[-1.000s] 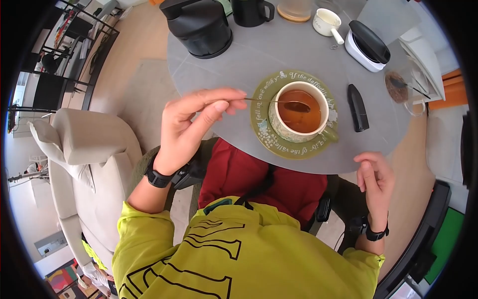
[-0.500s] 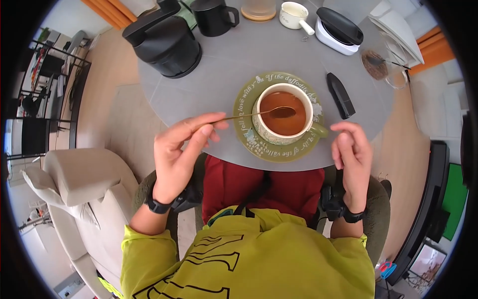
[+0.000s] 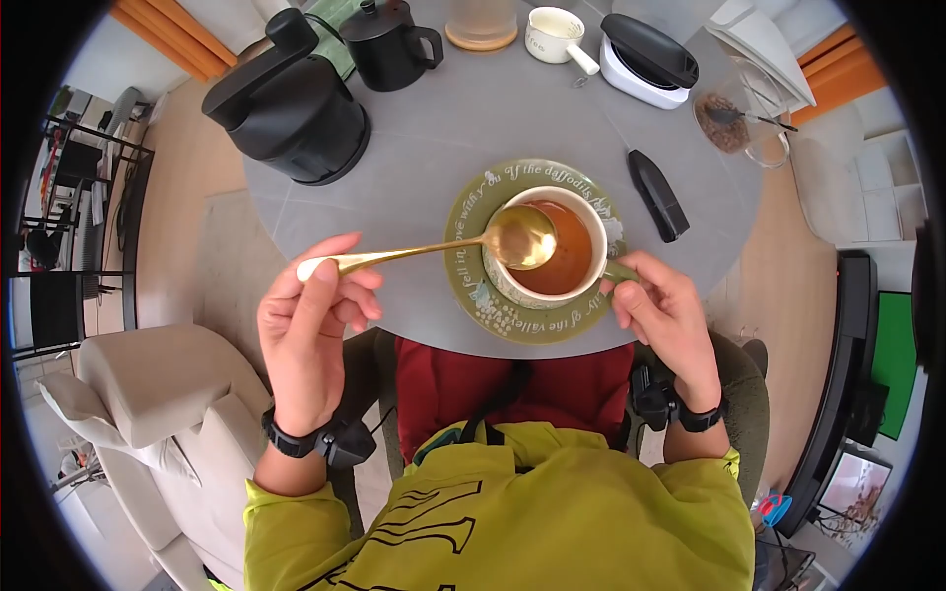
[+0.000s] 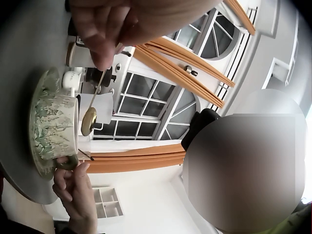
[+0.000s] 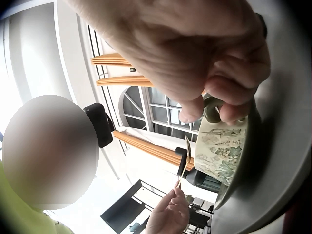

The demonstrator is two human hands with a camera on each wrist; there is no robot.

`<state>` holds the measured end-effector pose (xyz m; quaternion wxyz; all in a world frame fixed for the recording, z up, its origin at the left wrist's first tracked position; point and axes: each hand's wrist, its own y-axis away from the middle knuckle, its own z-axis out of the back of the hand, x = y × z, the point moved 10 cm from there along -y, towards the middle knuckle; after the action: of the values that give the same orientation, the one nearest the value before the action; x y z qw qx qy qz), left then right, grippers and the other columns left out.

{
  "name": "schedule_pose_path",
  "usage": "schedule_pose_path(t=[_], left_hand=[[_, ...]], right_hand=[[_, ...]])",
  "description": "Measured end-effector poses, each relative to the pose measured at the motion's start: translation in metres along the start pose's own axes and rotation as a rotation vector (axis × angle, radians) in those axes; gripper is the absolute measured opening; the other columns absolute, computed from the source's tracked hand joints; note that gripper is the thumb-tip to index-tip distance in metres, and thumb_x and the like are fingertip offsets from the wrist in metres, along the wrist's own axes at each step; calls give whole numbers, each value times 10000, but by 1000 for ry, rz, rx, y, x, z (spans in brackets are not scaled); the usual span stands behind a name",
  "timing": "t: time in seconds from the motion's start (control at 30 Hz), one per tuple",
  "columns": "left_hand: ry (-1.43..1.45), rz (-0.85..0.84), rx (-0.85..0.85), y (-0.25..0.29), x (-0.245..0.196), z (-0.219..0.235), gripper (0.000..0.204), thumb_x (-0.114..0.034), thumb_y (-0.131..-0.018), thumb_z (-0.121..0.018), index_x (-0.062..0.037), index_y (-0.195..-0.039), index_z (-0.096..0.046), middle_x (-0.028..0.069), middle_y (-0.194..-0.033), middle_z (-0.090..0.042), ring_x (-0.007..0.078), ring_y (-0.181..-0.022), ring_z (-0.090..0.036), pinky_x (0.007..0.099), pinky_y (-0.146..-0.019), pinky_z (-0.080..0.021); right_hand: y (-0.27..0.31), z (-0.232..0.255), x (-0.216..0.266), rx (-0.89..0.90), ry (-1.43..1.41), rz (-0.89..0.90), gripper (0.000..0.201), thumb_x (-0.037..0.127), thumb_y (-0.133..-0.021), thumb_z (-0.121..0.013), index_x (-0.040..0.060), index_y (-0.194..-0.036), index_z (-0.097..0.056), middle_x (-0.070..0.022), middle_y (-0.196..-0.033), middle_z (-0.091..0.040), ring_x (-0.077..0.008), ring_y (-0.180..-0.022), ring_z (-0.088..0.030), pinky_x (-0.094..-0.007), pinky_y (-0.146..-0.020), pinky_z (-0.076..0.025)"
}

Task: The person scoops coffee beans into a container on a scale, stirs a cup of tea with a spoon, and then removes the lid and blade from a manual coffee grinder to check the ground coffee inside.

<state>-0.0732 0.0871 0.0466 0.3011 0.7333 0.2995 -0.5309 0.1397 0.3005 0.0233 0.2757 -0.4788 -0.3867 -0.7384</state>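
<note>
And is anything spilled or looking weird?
Nothing stands out. The cup sits upright on its green saucer, and I see no spill on the saucer or table. The left hand holds the golden spoon over the cup, and the right hand holds the handle.

From here I make out a spoon (image 3: pixel 507 238) of mirror-polished metal, a glazed ceramic teacup (image 4: pixel 56 127) and a glossy saucer (image 3: pixel 463 229) by the near edge of the smooth, matt tabletop (image 3: pixel 414 182). Toward its left edge, the kettle (image 3: pixel 296 118) looks like matt plastic.

Head view: high, facing down. Wrist views: low, close, rolled sideways, from opposite sides; both share cup (image 4: pixel 56 126).
</note>
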Motion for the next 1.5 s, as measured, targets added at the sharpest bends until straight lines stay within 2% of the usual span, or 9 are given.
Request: schedule_pose_path(t=[0.1,0.37,0.4,0.53,0.83,0.97,1.1,1.4,1.5], left_hand=[[1,-1,-35,-2,-4,6,307,-174,-975,-490,14,-1204,-574,84,-831,-668,102,-632,-546,202,-575,-400],[24,-19,-81,-3,-13,12,237,-192,-980,-488,-13,-1111,-571,79,-785,-632,110,-620,-549,196,-552,-412],[79,-34,-38,-5,-14,14,216,-138,-978,-477,16,-1101,-565,132,-834,-653,143,-638,-596,214,-556,-447],[78,-54,-59,-7,-18,20,215,-143,-980,-475,14,-1097,-565,132,-827,-653,143,-632,-596,210,-552,-448],[77,-109,-76,-12,-26,30,227,-185,-987,-476,13,-1059,-559,129,-809,-655,148,-616,-602,208,-538,-458],[63,-124,-79,-13,-25,32,232,-197,-990,-475,14,-1052,-549,130,-805,-656,151,-613,-606,205,-541,-462],[63,-133,-78,-13,-26,33,237,-207,-990,-475,14,-1045,-542,127,-803,-657,152,-612,-608,205,-542,-463],[81,-137,-84,-11,-27,34,248,-223,-985,-493,17,-1036,-528,137,-806,-658,154,-621,-614,212,-549,-472],[81,-137,-42,-11,-30,31,245,-222,-985,-491,13,-1042,-526,138,-805,-657,156,-628,-618,213,-550,-474]], right_hand=[[-3,1,0,-10,11,-10,195,190,-922,-620,-5,-936,-613,18,-616,-513,-37,-539,-457,-209,-496,-360],[-3,-3,3,3,-62,-39,256,257,-953,-575,30,-843,-614,16,-564,-518,-37,-447,-448,-199,-426,-334],[-3,-3,2,0,-73,-37,246,248,-954,-572,32,-844,-615,12,-563,-521,-38,-440,-451,-197,-423,-331],[-3,-1,3,-26,-124,-55,231,225,-951,-575,27,-835,-605,10,-562,-521,-41,-437,-446,-195,-422,-325],[21,18,50,-54,-219,210,188,118,-908,-596,-17,-778,-577,-9,-568,-521,-40,-426,-442,-198,-411,-305],[32,23,77,-35,-197,415,256,200,-856,-667,-34,-776,-599,-19,-567,-506,-77,-418,-451,-233,-417,-294],[36,23,95,-16,-137,510,330,304,-826,-698,-9,-770,-610,-46,-576,-488,-160,-452,-448,-281,-439,-294],[43,20,105,-5,-132,613,370,355,-813,-714,-5,-797,-631,-60,-584,-513,-177,-444,-457,-282,-427,-300],[43,23,93,-79,-207,549,377,359,-812,-713,-7,-779,-627,-59,-569,-516,-169,-438,-465,-281,-421,-304]])
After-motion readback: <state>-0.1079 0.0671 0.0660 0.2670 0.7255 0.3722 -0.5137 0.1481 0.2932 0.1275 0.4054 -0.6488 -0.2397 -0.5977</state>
